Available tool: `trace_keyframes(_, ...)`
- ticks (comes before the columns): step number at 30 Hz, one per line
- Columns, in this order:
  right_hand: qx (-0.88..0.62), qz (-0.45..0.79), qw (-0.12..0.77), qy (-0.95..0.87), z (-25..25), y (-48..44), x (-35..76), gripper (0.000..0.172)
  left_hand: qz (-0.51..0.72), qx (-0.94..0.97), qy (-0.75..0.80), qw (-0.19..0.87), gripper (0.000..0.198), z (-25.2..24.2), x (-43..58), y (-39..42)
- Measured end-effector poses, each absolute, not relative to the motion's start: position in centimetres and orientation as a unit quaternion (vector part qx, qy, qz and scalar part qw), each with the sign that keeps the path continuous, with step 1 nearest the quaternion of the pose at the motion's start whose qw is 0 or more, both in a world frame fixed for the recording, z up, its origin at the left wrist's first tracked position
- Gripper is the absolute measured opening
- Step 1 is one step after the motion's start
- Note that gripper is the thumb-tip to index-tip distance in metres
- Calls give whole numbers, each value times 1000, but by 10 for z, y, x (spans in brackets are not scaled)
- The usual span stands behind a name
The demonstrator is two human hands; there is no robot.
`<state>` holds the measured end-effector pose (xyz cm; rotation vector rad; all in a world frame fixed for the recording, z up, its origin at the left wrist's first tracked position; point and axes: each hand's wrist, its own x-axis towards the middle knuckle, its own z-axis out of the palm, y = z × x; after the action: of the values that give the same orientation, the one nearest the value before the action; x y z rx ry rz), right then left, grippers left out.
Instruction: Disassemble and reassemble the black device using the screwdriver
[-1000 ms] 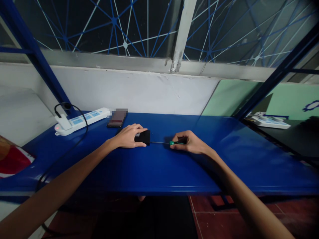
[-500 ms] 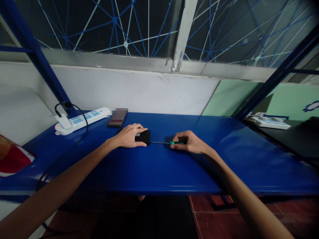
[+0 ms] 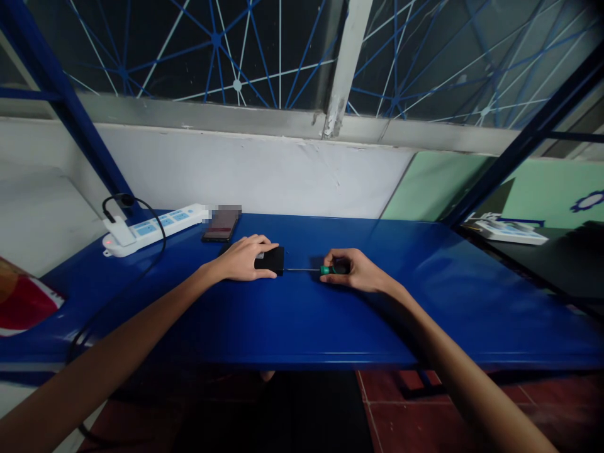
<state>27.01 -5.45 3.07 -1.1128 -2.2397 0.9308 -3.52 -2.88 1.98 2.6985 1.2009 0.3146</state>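
Observation:
A flat black box-like device [image 3: 274, 260] with a pale label lies on the blue table. Across it rests my left hand [image 3: 245, 258], thumb along the near edge and fingers along the far edge, gripping it; the hand hides its left part. To the right, my right hand [image 3: 352, 269] is closed around the green and black handle of a screwdriver [image 3: 325, 270]. Its thin metal shaft lies level and points left, with the tip at the device's right side. Whether the tip sits in a screw is too small to tell.
Behind my left hand lies a phone [image 3: 221, 224] beside a white power strip [image 3: 155, 229] with a plugged-in black cable [image 3: 165, 236]. A red package [image 3: 28, 301] is at the left edge. Blue frame posts [image 3: 87, 135] rise at both sides; the table's front edge [image 3: 302, 363] runs below my hands.
The fingers of my right hand have shifted slightly on the screwdriver handle, which looks turned a little. My left hand and the black device stay in place.

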Motion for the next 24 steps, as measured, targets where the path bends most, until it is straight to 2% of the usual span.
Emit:
trace_keyframes(8,-408,384,155,-814,33,-55,270,36,112,907,397,84,79,18,-36,-28)
trace_keyframes(14,-412,382,165,-810,34,-56,269,46,104,906,402,86,80,19,-35,-29)
trace_keyframes(24,-409,343,206,-820,29,-54,271,34,103,907,399,85,80,19,-35,-29)
